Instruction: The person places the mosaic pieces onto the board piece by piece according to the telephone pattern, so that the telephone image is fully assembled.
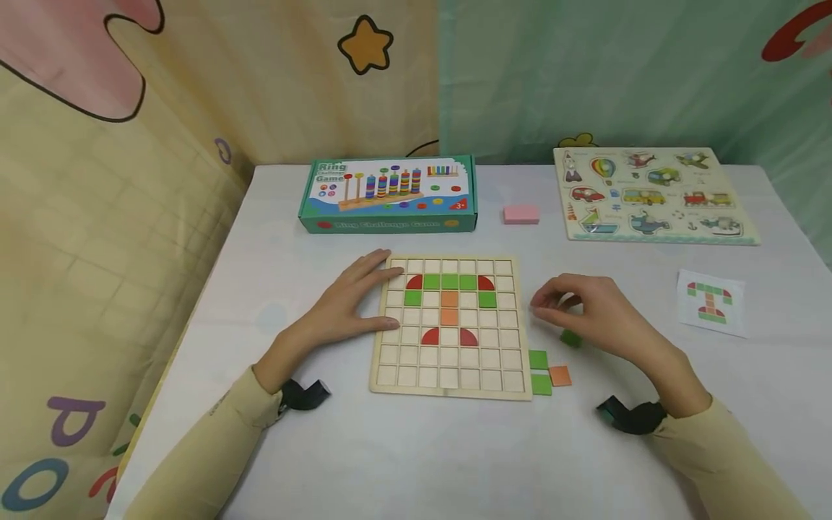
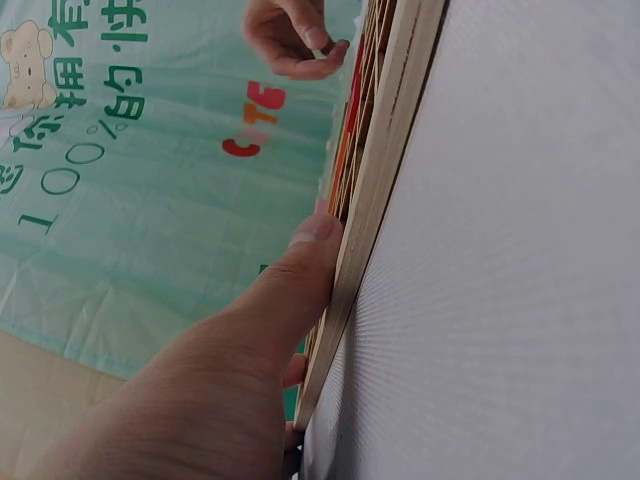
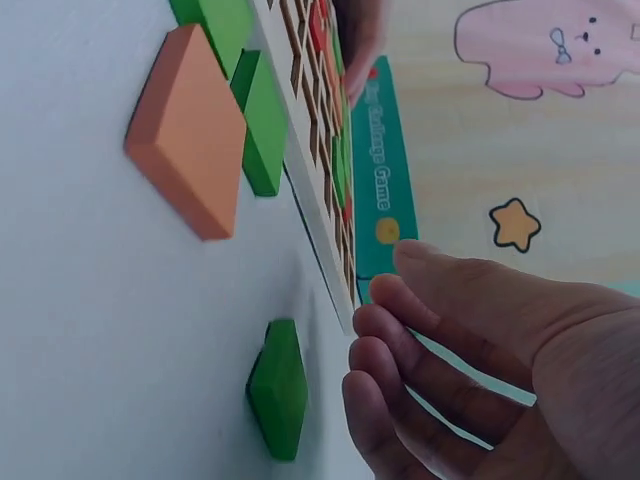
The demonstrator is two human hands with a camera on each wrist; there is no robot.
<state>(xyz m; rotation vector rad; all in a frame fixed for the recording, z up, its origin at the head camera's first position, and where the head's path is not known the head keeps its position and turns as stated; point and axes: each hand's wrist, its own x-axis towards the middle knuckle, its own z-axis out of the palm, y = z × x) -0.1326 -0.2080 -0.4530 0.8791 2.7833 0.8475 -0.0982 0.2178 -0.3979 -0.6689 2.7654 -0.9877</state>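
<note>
A wooden grid board point(image 1: 388, 361) lies on the table, with red quarter-round pieces point(image 1: 431, 337), green squares point(image 1: 450, 282) and two orange squares point(image 1: 449, 316) in its cells. My left hand point(image 1: 341, 303) rests on the board's left edge, thumb and fingers spread; its thumb point(image 2: 300, 260) touches the rim in the left wrist view. My right hand point(image 1: 601, 314) hovers right of the board with fingers loosely bent; no piece shows between thumb and fingertips. Below it lies a green piece point(image 3: 280, 390). Two green squares point(image 1: 539, 372) and an orange square point(image 3: 190, 135) lie beside the board's lower right.
A pattern card point(image 1: 711, 302) lies at the right. Behind the board are a green Ring Challenge Game box point(image 1: 390, 195), a pink block point(image 1: 521, 214) and a vehicle picture puzzle point(image 1: 656, 195). Printed curtains point(image 1: 507, 79) hang along the table's back.
</note>
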